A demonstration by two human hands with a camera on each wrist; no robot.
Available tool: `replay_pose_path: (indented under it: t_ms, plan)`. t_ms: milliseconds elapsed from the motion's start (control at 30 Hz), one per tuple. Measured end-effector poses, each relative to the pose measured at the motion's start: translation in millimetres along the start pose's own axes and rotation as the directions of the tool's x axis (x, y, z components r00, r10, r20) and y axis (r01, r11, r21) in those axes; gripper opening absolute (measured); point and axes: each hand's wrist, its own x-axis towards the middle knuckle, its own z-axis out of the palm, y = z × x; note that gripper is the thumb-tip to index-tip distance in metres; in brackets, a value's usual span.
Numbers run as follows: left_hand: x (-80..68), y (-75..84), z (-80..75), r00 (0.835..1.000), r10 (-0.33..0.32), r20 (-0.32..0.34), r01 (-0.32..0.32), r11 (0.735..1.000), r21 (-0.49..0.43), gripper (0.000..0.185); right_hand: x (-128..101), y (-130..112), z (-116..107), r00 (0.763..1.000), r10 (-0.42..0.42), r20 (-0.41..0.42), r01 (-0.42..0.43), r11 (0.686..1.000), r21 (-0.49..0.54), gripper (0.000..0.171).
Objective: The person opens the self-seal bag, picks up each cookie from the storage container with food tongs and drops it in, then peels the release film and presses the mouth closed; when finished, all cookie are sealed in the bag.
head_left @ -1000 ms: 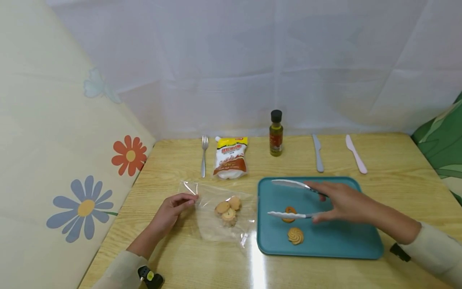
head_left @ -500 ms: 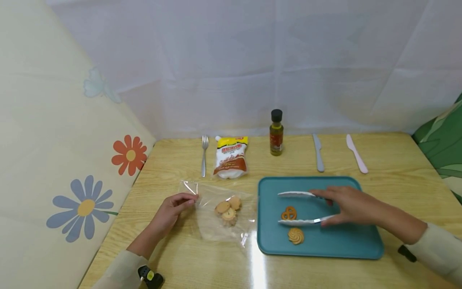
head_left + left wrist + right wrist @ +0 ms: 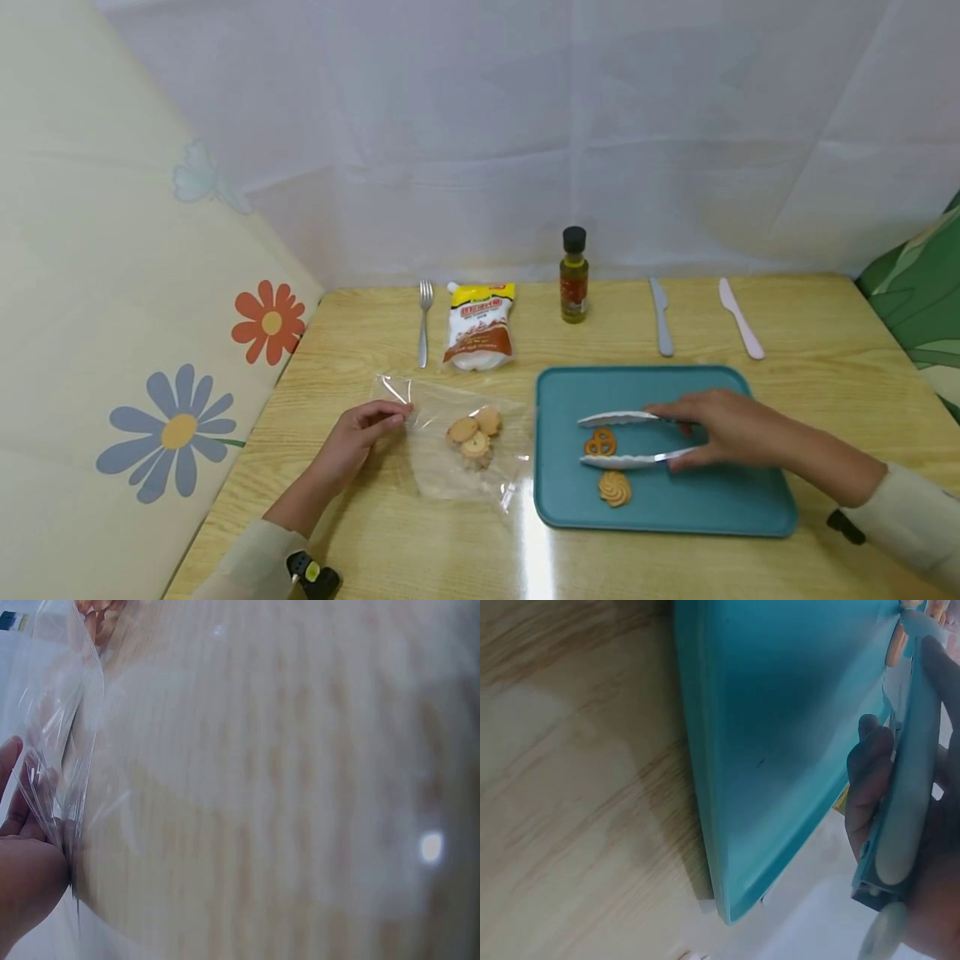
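Observation:
My left hand [image 3: 367,429] pinches the edge of a clear plastic bag [image 3: 435,479], whose film also shows in the left wrist view, bunched at the thumb. Inside the bag lie several cookies [image 3: 475,439]. With my right hand [image 3: 720,429] I hold a pair of tongs [image 3: 622,461] over the teal tray [image 3: 697,508]. The tongs' two arms stand apart, one on either side of a pretzel-shaped cookie [image 3: 601,442]; whether they touch it I cannot tell. A round swirl cookie [image 3: 615,489] lies on the tray just nearer than the lower arm.
Along the back of the wooden table [image 3: 360,542] are a fork [image 3: 424,325], a white and yellow pouch [image 3: 480,327], an oil bottle [image 3: 573,279], a grey-blue knife [image 3: 662,318] and a pink knife [image 3: 740,320]. White cloth hangs behind.
My right hand has moved the tongs slightly right and down over the tray. Their arms have come closer together around the pretzel cookie. The left hand and the bag have not moved.

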Motion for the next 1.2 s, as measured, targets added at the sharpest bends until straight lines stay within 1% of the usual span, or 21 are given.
replay_pose_path:
  t_ms: [300,533,667,933,1200]
  plan:
    - [-2.2,1.4,1.3,1.0,0.009,-0.003,-0.009,1.0,0.002,0.034,-1.0,1.8,1.1,1.0,-0.012,-0.014,0.013,0.999,0.043,0.075]
    - [-2.4,1.9,1.1,1.0,0.003,-0.004,-0.003,1.0,0.0,0.034,0.3,-0.2,0.1,1.0,0.014,-0.006,-0.014,0.999,0.044,0.074]
    - [-1.7,1.4,0.2,1.0,0.0,0.0,0.0,1.0,0.004,0.034,2.6,-2.8,-1.3,1.0,0.01,-0.004,-0.01,0.999,0.037,0.073]
    - [-1.8,1.3,-0.8,1.0,0.001,0.0,-0.001,1.0,0.003,0.033,12.6,-10.3,-5.3,1.0,-0.026,-0.016,0.027,0.999,0.026,0.071]
    - [-2.9,3.0,1.0,1.0,0.0,0.0,0.0,1.0,0.004,0.034,29.0,-23.8,-6.4,0.999,-0.05,-0.003,0.05,0.999,0.001,0.068]
